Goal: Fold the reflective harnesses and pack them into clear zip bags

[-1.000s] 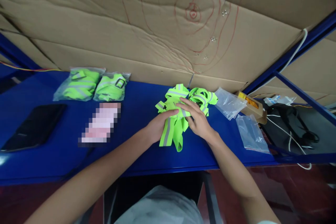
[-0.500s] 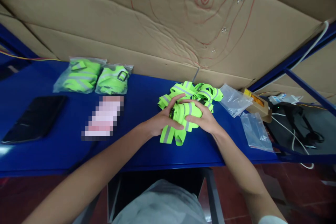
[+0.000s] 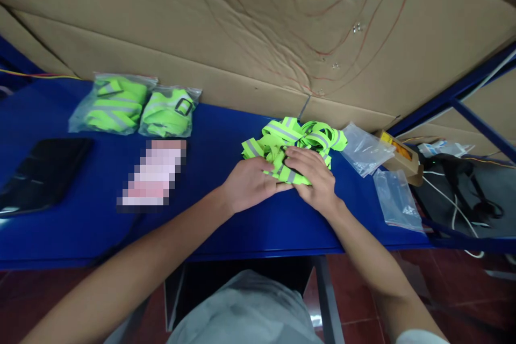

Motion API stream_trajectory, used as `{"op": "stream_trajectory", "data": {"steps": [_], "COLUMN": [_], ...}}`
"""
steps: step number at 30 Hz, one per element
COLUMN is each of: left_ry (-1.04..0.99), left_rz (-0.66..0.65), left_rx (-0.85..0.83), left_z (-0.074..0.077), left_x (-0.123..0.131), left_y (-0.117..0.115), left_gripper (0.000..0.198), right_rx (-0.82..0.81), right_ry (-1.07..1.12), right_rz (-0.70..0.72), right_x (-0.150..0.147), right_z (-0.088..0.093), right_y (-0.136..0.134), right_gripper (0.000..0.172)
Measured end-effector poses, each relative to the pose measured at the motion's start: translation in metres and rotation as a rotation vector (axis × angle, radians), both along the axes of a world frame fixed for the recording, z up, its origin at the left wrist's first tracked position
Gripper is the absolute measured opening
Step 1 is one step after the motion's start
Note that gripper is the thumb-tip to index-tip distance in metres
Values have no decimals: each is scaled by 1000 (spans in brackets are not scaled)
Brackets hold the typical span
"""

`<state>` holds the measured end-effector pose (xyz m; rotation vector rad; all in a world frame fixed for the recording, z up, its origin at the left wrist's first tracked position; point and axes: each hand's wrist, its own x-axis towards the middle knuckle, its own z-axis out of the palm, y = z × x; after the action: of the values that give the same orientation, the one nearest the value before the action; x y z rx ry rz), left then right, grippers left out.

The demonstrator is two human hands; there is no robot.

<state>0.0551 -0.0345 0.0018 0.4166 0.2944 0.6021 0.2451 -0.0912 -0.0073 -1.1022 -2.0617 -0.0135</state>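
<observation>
A folded bundle of neon-yellow reflective strap (image 3: 291, 175) with grey stripes lies between my two hands at the table's middle right. My left hand (image 3: 252, 185) curls round its left and near side, fingertips partly hidden. Over the top and right side, my right hand (image 3: 313, 176) presses with its fingers bent round the strap. Just behind, looser loops of the same reflective strap (image 3: 320, 134) are heaped against the cardboard. Two clear zip bags of folded reflective straps (image 3: 117, 105) (image 3: 167, 113) stand at the back left, one with a black buckle showing.
On the blue table (image 3: 226, 234) lie a black pouch-like item (image 3: 46, 174) and a pixelated rectangle (image 3: 153, 172) at left. Empty clear bags (image 3: 397, 199) and an open small carton (image 3: 401, 156) lie at right, beside black gear with white cables (image 3: 463, 188). A cardboard wall (image 3: 161, 27) rises behind.
Both hands have turned the bundle and lowered it, pressing it flatter. The right hand now covers its top, and the strap ends that hung toward me are out of sight.
</observation>
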Motion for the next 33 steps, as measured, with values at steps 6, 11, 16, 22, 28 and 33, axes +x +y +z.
{"op": "stream_trajectory", "data": {"steps": [6,11,16,22,28,33], "left_ry": [112,69,171,381,533,533], "left_rz": [83,59,96,181,250,367], "left_rx": [153,271,270,221,208,160], "left_z": [-3,2,5,3,5,6], "left_x": [-5,-6,-4,5,3,-4], "left_y": [1,-6,-9,-9,-5,4], "left_gripper": [39,68,60,38,48,49], "right_rx": [-71,-175,-72,-63,-11,-116], "right_ry": [-168,-123,-93,-60,4,-164], "right_rz": [96,68,-30,-29,-98,-766], "right_x": [-19,-23,-22,-21,30,134], "right_z": [-6,-14,-20,-22,12,46], "right_y": [-8,-14,-9,-2,18,-40], "right_gripper": [42,53,49,55,63,34]}}
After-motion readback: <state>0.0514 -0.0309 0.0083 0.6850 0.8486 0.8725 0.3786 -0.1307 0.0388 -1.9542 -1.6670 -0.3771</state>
